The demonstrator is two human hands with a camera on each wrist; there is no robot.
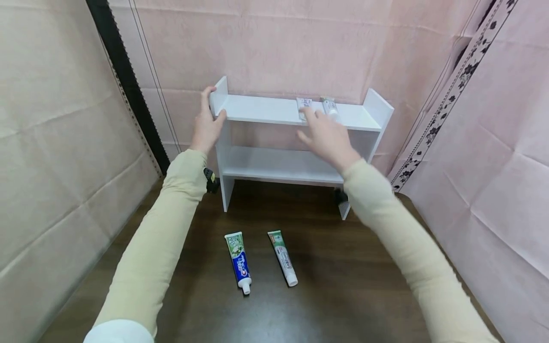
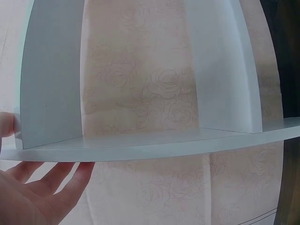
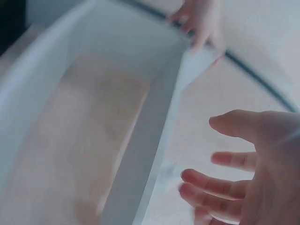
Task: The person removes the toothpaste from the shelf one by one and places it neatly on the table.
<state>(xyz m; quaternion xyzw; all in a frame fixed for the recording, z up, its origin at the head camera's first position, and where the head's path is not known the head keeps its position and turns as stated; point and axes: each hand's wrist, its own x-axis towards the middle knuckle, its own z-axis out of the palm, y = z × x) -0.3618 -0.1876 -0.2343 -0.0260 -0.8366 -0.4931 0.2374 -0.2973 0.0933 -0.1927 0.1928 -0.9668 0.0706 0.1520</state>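
A white two-tier shelf point(image 1: 261, 108) stands at the back of the dark table. My left hand point(image 1: 207, 126) grips its left side panel near the top; in the left wrist view the thumb is on one face and the fingers point(image 2: 61, 185) on the other. Two toothpaste tubes lie on the top board, a pale one point(image 1: 303, 102) and a white one with a greenish end point(image 1: 330, 107). In front of them hovers my right hand point(image 1: 329, 140), fingers spread and partly covering the pale tube. The right wrist view shows that hand point(image 3: 262, 164) holding nothing, apart from the shelf.
Nearer on the table point(image 1: 206, 305) lie a blue and green toothpaste tube point(image 1: 238, 259) and a white and green toothpaste tube point(image 1: 283, 259). Pale cloth walls point(image 1: 484, 157) enclose the table at left, back and right. Black wrist devices point(image 1: 210, 180) sit close to the shelf's legs.
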